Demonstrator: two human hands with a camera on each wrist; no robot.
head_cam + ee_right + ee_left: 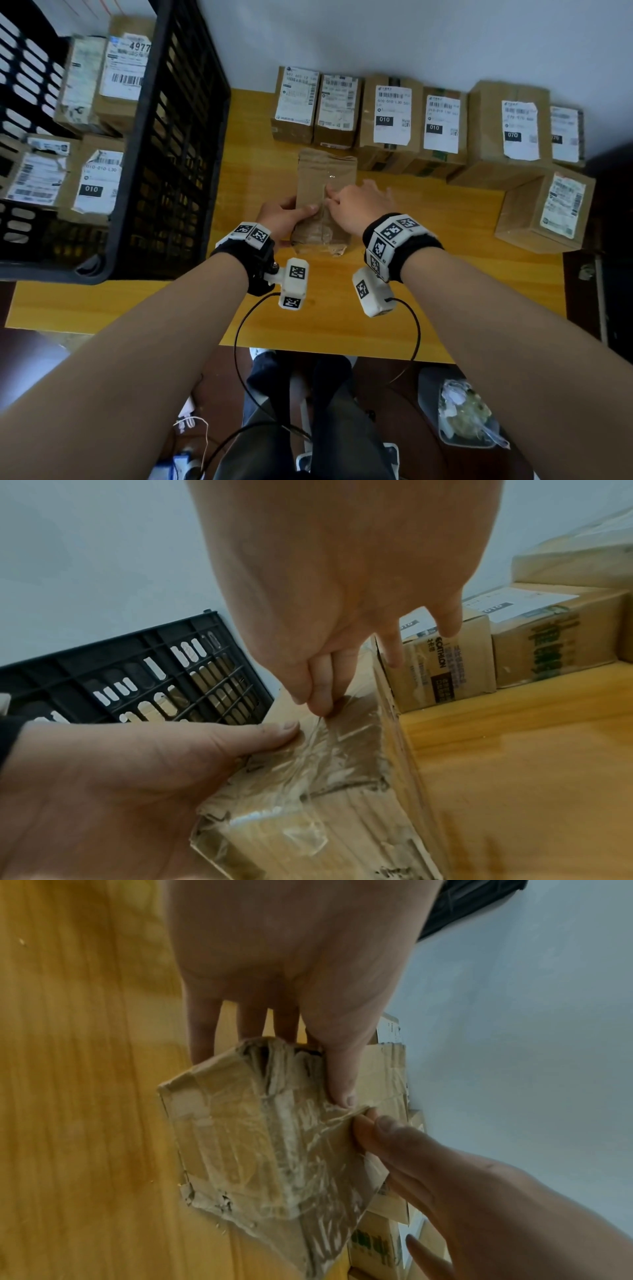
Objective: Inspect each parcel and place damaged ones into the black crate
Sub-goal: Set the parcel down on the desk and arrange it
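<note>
A brown cardboard parcel (325,192) lies on the yellow table (428,274) in front of me, wrapped in wrinkled clear tape (318,756). Its near end is torn and crumpled (274,1064). My left hand (291,214) grips its left side, thumb (342,1085) pressed on top. Thumb and forefinger of my right hand (346,204) pinch a loose edge of the tape on the top face (322,704); its other fingers point away. The black crate (171,137) stands at the left and holds several labelled parcels (99,181).
A row of labelled cardboard parcels (394,113) lines the wall at the back. One more parcel (548,212) sits at the right edge. Bare table shows right of the held parcel. A bin with rubbish (462,414) stands on the floor.
</note>
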